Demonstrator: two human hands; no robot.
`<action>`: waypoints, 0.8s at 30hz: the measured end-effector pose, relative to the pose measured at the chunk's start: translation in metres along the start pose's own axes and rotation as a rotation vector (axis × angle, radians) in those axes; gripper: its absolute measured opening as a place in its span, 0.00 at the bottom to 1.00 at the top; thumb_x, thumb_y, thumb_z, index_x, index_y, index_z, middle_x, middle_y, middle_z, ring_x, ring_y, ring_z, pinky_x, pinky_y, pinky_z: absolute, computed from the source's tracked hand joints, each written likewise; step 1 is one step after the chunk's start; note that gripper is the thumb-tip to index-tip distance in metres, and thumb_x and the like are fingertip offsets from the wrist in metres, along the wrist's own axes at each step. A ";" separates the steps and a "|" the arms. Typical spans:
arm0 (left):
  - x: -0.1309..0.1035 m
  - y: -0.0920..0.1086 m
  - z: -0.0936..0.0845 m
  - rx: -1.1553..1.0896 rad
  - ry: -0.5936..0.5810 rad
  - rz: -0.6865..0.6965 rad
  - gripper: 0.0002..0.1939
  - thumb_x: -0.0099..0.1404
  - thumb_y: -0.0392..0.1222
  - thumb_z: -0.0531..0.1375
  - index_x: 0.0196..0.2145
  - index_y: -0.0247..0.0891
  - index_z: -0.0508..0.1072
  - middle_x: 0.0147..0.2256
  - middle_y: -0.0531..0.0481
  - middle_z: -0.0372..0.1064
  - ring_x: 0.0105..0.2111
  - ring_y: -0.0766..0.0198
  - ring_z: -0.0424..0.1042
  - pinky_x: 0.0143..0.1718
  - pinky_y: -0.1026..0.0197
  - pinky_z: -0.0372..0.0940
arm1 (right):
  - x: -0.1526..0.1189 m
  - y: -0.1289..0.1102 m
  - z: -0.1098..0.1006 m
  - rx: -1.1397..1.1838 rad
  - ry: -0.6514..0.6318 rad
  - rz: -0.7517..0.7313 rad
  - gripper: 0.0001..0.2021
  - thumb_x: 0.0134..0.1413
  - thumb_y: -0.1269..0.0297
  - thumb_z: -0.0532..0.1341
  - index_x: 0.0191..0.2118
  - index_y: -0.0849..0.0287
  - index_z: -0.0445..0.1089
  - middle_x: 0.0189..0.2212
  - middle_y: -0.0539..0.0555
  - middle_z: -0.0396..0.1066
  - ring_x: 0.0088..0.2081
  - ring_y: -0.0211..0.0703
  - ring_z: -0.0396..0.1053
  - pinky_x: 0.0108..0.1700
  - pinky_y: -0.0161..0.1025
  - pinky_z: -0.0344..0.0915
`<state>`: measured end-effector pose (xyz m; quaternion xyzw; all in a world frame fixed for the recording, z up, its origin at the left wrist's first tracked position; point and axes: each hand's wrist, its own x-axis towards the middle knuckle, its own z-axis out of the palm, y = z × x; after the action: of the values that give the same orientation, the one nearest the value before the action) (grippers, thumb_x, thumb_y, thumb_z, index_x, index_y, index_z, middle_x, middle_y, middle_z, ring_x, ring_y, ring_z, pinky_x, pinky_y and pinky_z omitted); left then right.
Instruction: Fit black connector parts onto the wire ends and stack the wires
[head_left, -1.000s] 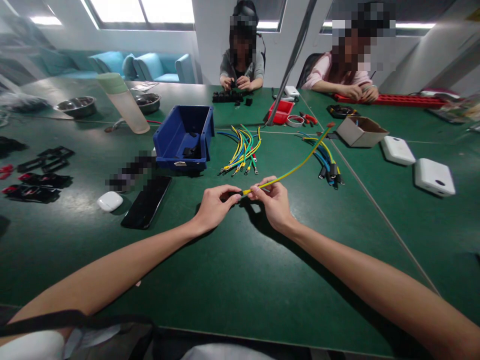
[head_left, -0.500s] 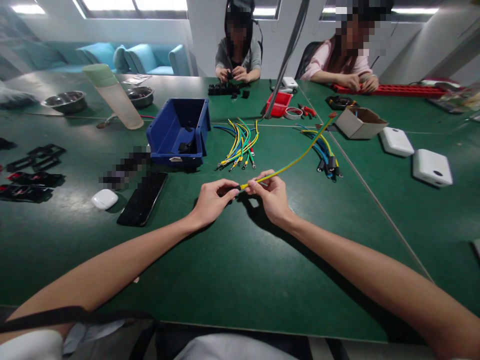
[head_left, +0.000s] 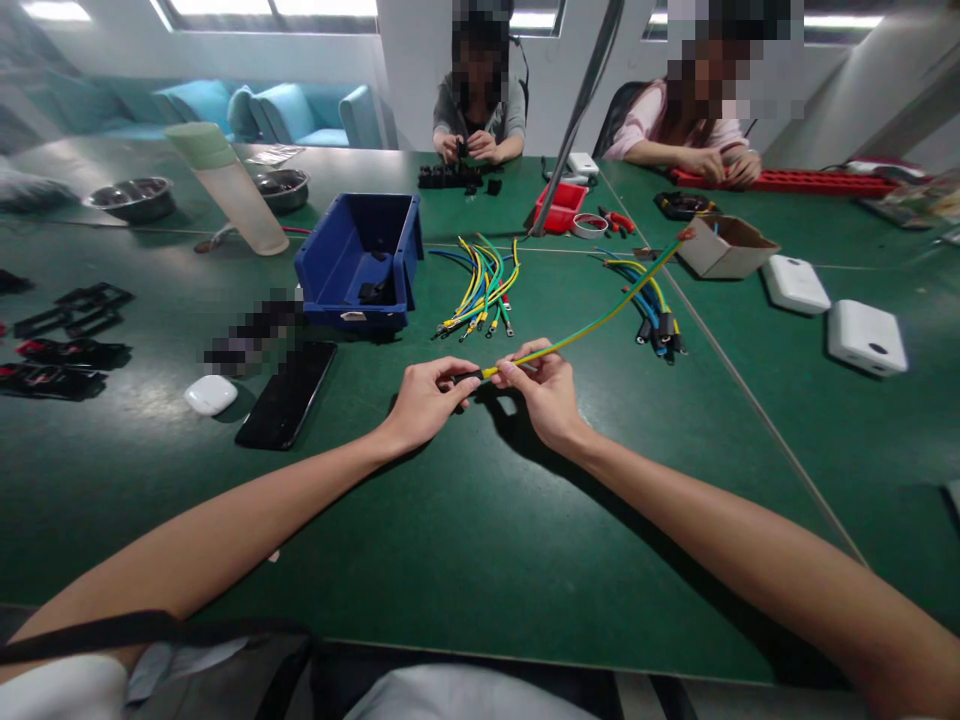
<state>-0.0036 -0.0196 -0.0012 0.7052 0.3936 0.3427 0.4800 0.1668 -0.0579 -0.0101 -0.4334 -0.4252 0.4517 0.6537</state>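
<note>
My right hand [head_left: 541, 388] pinches a yellow-green wire [head_left: 600, 320] close to its near end; the rest arcs up and away to the right, ending in bare copper. Between the fingertips of my left hand [head_left: 431, 402] is a black sleeve [head_left: 469, 376], which meets the yellow end of the wire. Whatever lies inside the sleeve is hidden. Beyond my hands lies a bundle of yellow, green and blue wires [head_left: 484, 285] with ring terminals. Further right, a second bundle of wires [head_left: 652, 305] has black sleeves on its near ends.
A blue bin [head_left: 319, 270] with black parts stands left of the wires. Nearby are a phone [head_left: 286, 395], a white case [head_left: 211, 396] and a tilted bottle [head_left: 232, 195]. A cardboard box [head_left: 727, 250] and white devices [head_left: 866, 335] sit right. Two people work across the green table.
The wire's free copper end has swung slightly right, and the wire shows more green along its length. Both hands keep nearly the same place and grip.
</note>
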 end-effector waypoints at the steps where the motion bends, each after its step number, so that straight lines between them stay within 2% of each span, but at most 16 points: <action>1: 0.000 0.000 0.000 0.004 -0.003 0.002 0.16 0.61 0.47 0.62 0.42 0.33 0.75 0.32 0.47 0.74 0.24 0.66 0.72 0.26 0.65 0.66 | 0.000 0.000 0.000 0.002 -0.003 0.004 0.16 0.46 0.59 0.69 0.33 0.57 0.61 0.28 0.47 0.69 0.28 0.38 0.72 0.33 0.37 0.71; 24: 0.000 0.000 0.000 0.000 -0.031 0.039 0.15 0.60 0.45 0.62 0.42 0.34 0.75 0.33 0.47 0.75 0.25 0.66 0.71 0.27 0.64 0.66 | 0.001 0.001 0.000 -0.020 -0.006 0.021 0.17 0.45 0.59 0.69 0.33 0.57 0.61 0.26 0.48 0.71 0.27 0.39 0.72 0.33 0.37 0.70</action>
<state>-0.0032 -0.0196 -0.0017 0.7180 0.3722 0.3411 0.4792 0.1669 -0.0572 -0.0106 -0.4431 -0.4272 0.4553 0.6433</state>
